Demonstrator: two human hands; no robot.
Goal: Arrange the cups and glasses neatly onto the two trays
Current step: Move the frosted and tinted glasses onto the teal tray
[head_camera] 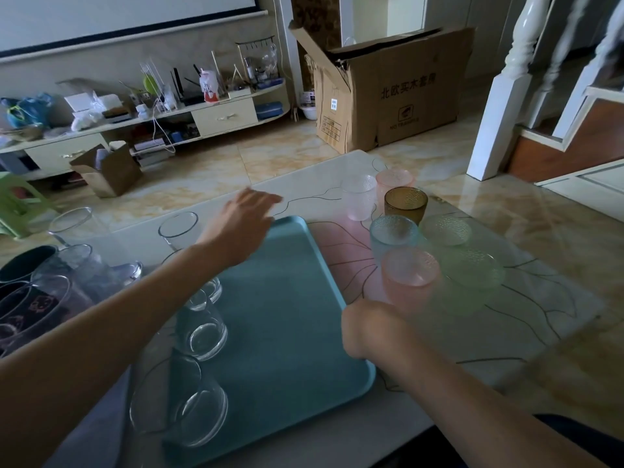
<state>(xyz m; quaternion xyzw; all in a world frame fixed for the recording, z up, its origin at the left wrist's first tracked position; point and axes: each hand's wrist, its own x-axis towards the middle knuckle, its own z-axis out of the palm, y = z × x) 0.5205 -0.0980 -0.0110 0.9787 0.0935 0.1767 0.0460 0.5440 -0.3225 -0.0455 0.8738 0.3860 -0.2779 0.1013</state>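
A teal tray [287, 315] lies on the table in front of me. Three clear glasses [202, 329] stand along its left side. My left hand [246, 221] reaches over the tray's far left corner with fingers stretched out, holding nothing; a clear glass [179, 231] stands just left of it. Right of the tray stand several textured coloured cups: blue [393, 234], amber [405, 202], two green [472, 275], a frosted clear one [358, 197] and a far pink one [393, 179]. My right hand [366, 327] curls round the base of the near pink cup [410, 275]; its fingers are mostly hidden.
More clear glasses [77, 261] and dark cups [27, 265] crowd the table's left end. The glass-topped table [523, 315] has bare room at the right. Beyond it, on the floor, are a large cardboard box [388, 96], a small box [108, 170] and a green stool [17, 204].
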